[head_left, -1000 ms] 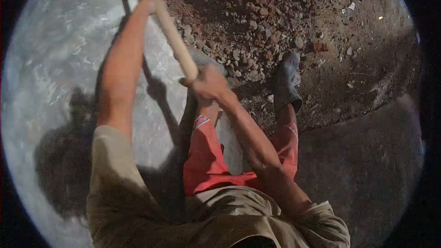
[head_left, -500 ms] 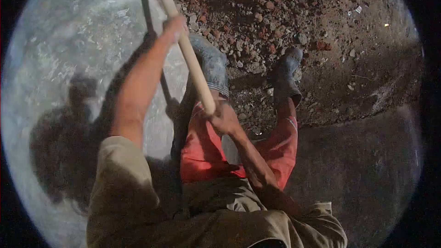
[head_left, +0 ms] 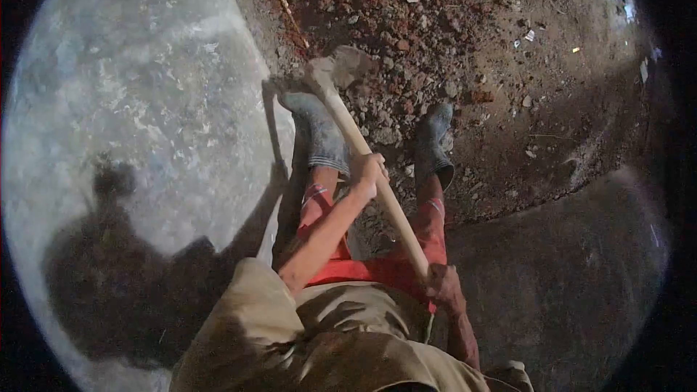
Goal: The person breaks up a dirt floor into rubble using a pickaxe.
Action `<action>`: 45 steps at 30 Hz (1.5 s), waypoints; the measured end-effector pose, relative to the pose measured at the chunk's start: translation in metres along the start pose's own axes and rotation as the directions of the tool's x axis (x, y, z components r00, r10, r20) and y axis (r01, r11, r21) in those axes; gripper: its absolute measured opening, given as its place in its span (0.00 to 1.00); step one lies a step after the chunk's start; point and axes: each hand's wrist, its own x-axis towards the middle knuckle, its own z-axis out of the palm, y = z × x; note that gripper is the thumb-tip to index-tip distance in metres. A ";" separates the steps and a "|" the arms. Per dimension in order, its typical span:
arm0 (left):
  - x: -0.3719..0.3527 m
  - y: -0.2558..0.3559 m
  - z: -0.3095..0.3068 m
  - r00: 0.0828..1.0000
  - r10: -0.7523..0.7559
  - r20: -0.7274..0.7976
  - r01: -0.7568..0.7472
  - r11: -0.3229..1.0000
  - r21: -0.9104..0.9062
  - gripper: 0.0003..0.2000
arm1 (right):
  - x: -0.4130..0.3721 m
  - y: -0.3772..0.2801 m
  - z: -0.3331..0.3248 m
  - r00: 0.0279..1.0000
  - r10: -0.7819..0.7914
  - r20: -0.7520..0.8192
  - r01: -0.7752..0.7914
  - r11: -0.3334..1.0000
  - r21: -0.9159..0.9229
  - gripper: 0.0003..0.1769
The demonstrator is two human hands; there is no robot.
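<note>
A long pale wooden handle slants across my legs, and a blurred grey metal head joins its upper end, over the soil near my left boot. My left hand is wrapped round the middle of the handle. Lower down on the right, my right hand grips the handle's bottom end near my waist. Both hands are closed on the wood. The head's exact shape is smeared by motion.
Loose reddish soil and stones lie ahead of my boots. My left boot stands beside a pale concrete slab; my right boot is on the dirt. A dark smooth surface lies at the lower right.
The handle has come back toward my body and its metal head has come into view. My left hand has moved down and right; my right hand has moved right and nearer my waist.
</note>
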 end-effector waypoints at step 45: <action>0.035 -0.003 -0.015 0.996 0.015 -0.082 -0.016 1.000 -0.012 0.05 | 0.029 -0.012 -0.021 0.999 0.008 0.032 -0.008 1.000 -0.005 0.12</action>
